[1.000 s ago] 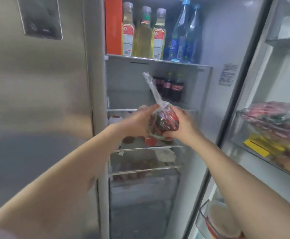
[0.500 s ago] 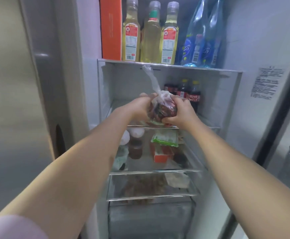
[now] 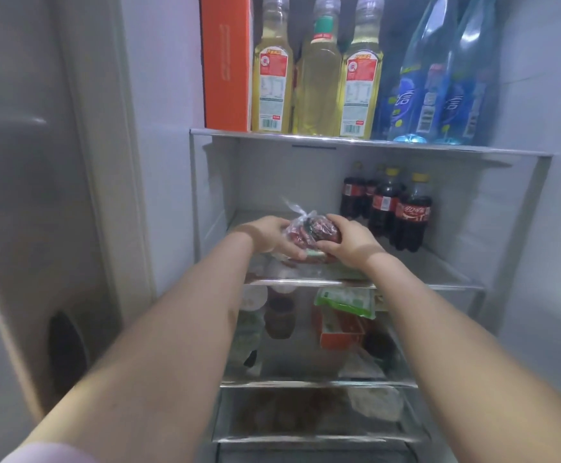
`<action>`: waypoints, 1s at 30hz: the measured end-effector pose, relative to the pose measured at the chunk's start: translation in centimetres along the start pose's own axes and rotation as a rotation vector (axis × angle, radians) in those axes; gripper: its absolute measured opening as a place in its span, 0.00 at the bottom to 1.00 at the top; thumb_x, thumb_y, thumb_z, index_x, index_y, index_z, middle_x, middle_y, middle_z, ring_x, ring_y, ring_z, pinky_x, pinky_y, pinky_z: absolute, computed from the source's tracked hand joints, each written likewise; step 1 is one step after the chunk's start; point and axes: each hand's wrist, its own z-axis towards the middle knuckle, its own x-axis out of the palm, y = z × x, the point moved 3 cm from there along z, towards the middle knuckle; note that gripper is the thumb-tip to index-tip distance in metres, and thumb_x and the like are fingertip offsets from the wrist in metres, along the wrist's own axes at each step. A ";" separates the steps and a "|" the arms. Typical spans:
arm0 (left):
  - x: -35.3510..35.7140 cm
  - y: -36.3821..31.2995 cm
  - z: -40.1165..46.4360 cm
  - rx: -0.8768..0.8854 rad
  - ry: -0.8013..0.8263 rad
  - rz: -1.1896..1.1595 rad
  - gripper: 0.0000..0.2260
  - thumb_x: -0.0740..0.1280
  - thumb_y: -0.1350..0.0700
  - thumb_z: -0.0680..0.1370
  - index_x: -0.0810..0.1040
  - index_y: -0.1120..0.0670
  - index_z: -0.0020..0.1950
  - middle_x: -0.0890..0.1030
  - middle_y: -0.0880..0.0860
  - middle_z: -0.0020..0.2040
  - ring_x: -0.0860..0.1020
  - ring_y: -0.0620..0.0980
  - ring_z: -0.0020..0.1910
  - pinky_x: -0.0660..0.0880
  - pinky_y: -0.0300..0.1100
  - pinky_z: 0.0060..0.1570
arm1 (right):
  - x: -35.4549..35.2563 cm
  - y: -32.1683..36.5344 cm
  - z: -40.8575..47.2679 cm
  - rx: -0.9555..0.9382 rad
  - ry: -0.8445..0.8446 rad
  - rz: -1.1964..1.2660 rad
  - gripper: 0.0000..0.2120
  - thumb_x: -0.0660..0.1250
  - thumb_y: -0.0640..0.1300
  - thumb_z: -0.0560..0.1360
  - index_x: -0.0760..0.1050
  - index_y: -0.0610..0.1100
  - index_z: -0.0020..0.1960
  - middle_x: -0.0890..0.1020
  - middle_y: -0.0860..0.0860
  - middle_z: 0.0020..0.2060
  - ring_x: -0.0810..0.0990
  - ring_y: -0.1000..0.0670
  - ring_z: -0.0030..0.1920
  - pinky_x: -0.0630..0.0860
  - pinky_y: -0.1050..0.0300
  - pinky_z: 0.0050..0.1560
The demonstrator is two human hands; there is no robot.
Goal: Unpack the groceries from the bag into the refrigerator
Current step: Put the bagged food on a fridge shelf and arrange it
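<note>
Head view, and both hands are deep inside the fridge (image 3: 172,195)! Left hand (image 3: 269,233) and right hand (image 3: 349,242) cup a small clear bag (image 3: 305,230) of something dark red between them, fingers curled round its sides, the knotted plastic tail sticking up at the left. It sits low over the middle shelf (image 3: 439,275), toward the left front, and I cannot tell whether its bottom is touching the glass or hanging just above it.

Just to the right stand 4 cola bottles (image 3: 386,208), close but apart from the right hand. Up on the top shelf: an orange box (image 3: 227,61), 3 pale yellow bottles (image 3: 319,75) and 2 blue bottles (image 3: 439,85).

Where does the job stand? This packet looks nearly placed; what remains for it is to settle it and let go. Below, a green packet (image 3: 345,300) and other food fill the lower shelves, but which of those came from the shopping I cannot say. The grocery bag itself is out of sight, so how much is left to unpack is anyone's guess.
</note>
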 end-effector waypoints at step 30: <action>1.8 4.7 6.1 -0.240 -0.492 0.134 0.19 0.72 0.52 0.72 0.77 0.53 0.62 0.74 0.57 0.63 0.74 0.60 0.61 0.72 0.49 0.60 | 4.3 0.9 5.8 -0.095 0.092 -0.008 0.33 0.67 0.52 0.76 0.57 0.50 0.76 0.66 0.41 0.69 0.69 0.39 0.66 0.65 0.49 0.69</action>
